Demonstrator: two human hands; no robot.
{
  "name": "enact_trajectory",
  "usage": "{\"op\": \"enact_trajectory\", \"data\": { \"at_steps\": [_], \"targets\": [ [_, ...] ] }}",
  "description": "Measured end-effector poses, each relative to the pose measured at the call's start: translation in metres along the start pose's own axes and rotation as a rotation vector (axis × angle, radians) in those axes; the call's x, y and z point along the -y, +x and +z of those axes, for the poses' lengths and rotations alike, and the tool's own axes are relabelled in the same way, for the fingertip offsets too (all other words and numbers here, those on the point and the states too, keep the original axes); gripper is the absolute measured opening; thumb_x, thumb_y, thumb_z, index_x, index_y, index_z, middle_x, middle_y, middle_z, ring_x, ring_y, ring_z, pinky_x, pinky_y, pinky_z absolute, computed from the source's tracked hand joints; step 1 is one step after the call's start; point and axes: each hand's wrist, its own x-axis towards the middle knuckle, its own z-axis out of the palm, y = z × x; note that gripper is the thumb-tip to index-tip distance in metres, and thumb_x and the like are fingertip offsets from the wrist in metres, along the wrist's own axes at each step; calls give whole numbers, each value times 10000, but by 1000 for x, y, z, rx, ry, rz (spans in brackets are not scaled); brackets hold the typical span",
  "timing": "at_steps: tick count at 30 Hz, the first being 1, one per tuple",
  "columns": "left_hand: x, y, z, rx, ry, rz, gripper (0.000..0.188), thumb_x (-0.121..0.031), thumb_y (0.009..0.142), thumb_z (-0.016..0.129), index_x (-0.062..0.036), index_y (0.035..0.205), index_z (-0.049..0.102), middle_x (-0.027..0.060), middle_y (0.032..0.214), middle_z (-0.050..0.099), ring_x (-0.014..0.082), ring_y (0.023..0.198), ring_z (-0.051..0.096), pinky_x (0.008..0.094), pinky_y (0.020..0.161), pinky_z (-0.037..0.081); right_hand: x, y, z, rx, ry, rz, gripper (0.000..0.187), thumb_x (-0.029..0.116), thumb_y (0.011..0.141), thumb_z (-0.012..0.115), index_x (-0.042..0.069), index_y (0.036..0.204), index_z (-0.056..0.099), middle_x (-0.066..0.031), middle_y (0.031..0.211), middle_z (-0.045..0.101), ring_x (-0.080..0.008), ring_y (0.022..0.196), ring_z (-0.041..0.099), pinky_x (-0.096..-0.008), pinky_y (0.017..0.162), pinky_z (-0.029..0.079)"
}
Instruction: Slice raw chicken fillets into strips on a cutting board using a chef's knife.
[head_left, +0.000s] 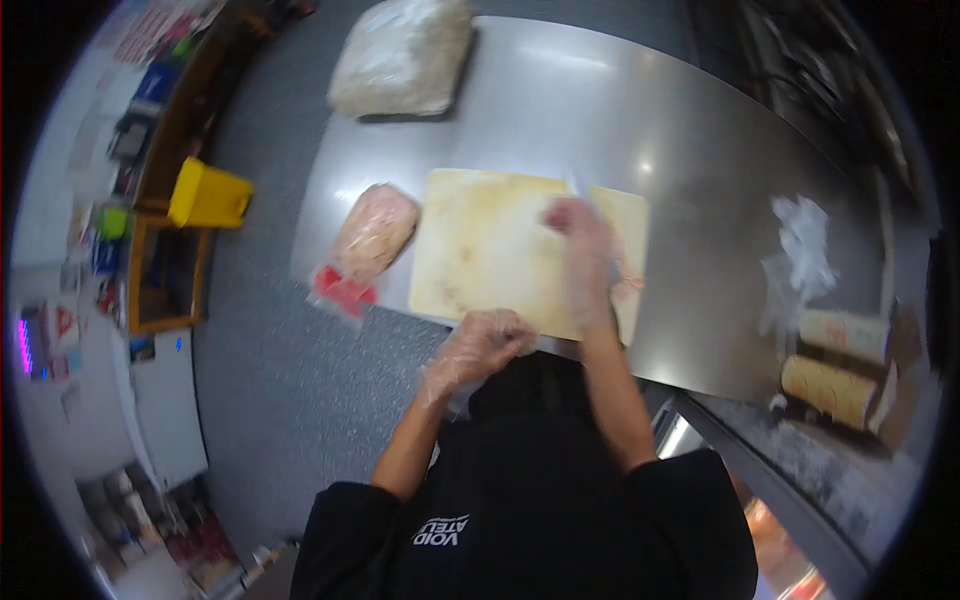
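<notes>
A whitish cutting board [490, 240] with yellow-brown stains lies on the steel table. At its near edge is my left hand [485, 345], in a clear plastic glove, its fingers curled together; what they hold, if anything, is hidden. Over the board's right part, my right hand [590, 250] is smeared by motion, also gloved. Beside its fingers shows a small dark-red patch [560, 215], too blurred to name. A pale, narrow shape [576, 184] sticks out beyond that hand. Orange-and-white strands [628, 285] lie at the board's right side.
Left of the board lies a clear-wrapped pinkish package [375, 232] with a red end [345, 290]. A large pale bag [405, 60] stands at the far left corner. Crumpled clear plastic [803, 245] and two rolls [830, 390] are at the right. A yellow bin [210, 193] stands beyond the table.
</notes>
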Motion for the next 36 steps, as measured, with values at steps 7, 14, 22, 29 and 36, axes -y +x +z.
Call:
{"op": "enact_trajectory", "data": {
  "at_steps": [7, 14, 22, 29, 36],
  "targets": [
    [113, -100, -115, -1060, -230, -296, 196, -137, 889, 665, 27, 996, 679, 33, 910, 680, 75, 834, 601, 266, 772, 499, 12, -40, -115, -121, -239, 169, 341, 305, 997, 489, 10, 1084, 634, -52, 959, 619, -138, 898, 589, -305, 843, 462],
    [169, -70, -203, -759, 253, -396, 228, -181, 913, 625, 18, 1012, 673, 101, 791, 687, 94, 745, 636, 271, 672, 517, -85, -73, -164, -40, -314, 165, 241, 224, 984, 522, 3, 955, 616, -15, 822, 582, -90, 774, 521, -245, 743, 443],
    [241, -65, -208, -834, 534, -209, 336, -275, 827, 662, 35, 957, 674, 207, 820, 681, 284, 737, 665, 407, 676, 511, -88, -97, -76, 15, -551, 94, 250, 219, 952, 554, -18, 896, 608, -1, 710, 533, -101, 684, 483, -292, 608, 423],
    [223, -62, -221, -527, 522, -344, 280, -223, 779, 665, 32, 894, 677, 241, 917, 672, 370, 839, 662, 450, 764, 510, -73, -107, -45, -57, -765, 132, 269, 239, 931, 566, -19, 909, 640, -106, 767, 651, -188, 699, 614, -337, 642, 476],
    [240, -69, -227, -579, 545, -68, 206, -153, 853, 561, -11, 956, 669, 198, 1049, 653, 376, 947, 626, 426, 883, 488, -49, -133, -5, -131, -603, 159, 239, 207, 935, 579, -24, 959, 631, -29, 773, 581, -103, 715, 527, -275, 646, 458]
  ]
}}
